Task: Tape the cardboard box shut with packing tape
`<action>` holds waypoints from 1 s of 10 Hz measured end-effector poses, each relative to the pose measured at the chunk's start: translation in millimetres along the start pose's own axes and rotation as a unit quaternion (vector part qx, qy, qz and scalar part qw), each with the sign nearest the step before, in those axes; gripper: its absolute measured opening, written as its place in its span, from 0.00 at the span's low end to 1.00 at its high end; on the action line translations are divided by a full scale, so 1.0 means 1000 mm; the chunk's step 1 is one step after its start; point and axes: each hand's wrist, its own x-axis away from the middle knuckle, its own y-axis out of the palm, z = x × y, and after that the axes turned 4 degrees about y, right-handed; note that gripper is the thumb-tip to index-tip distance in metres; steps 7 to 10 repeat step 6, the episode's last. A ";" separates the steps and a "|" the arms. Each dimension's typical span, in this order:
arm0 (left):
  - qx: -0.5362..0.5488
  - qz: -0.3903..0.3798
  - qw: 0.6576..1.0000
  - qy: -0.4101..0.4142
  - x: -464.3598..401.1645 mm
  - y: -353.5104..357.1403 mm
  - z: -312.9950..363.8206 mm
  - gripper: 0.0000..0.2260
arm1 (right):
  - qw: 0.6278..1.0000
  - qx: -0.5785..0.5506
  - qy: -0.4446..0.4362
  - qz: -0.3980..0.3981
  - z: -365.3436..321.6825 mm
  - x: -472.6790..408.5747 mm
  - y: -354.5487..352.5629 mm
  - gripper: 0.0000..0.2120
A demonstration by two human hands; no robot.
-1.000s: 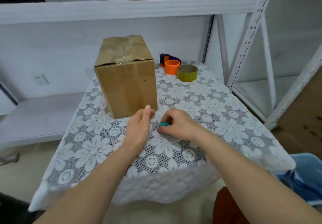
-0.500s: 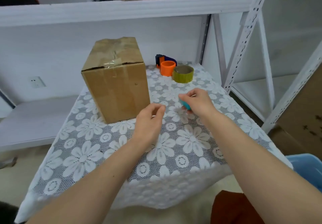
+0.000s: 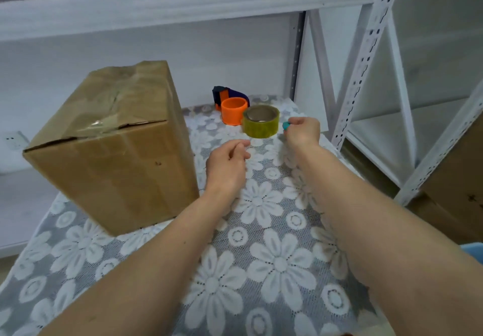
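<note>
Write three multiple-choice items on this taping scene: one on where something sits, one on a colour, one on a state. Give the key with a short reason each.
1. Where is the roll of packing tape?
A. On top of the cardboard box
B. On the table, just in front of the orange spool
C. On the upper shelf

2. What colour is the small item pinched in the right hand?
A. Teal
B. Red
C. Black

3. What is the left hand doing?
A. Gripping the tape roll
B. Pressing on the box
C. Holding nothing, fingers loosely curled

Key:
1 B: the yellowish roll stands on the lace tablecloth right by the orange spool, apart from the cardboard box.
2 A: a teal item shows at the right hand's fingertips.
3 C: the left hand hovers between box and roll, touching neither.
</note>
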 end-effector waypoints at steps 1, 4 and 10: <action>0.000 0.039 0.999 -0.030 -0.019 0.007 -0.011 0.12 | 0.999 0.032 -0.027 0.009 -0.002 -0.020 0.016 0.20; 0.006 0.054 0.998 -0.024 -0.031 0.011 -0.033 0.12 | 0.923 0.347 -0.160 0.049 0.020 -0.051 0.035 0.11; -0.024 0.037 0.999 -0.018 -0.028 0.010 -0.030 0.12 | 0.929 0.329 -0.161 0.045 0.016 -0.037 0.025 0.16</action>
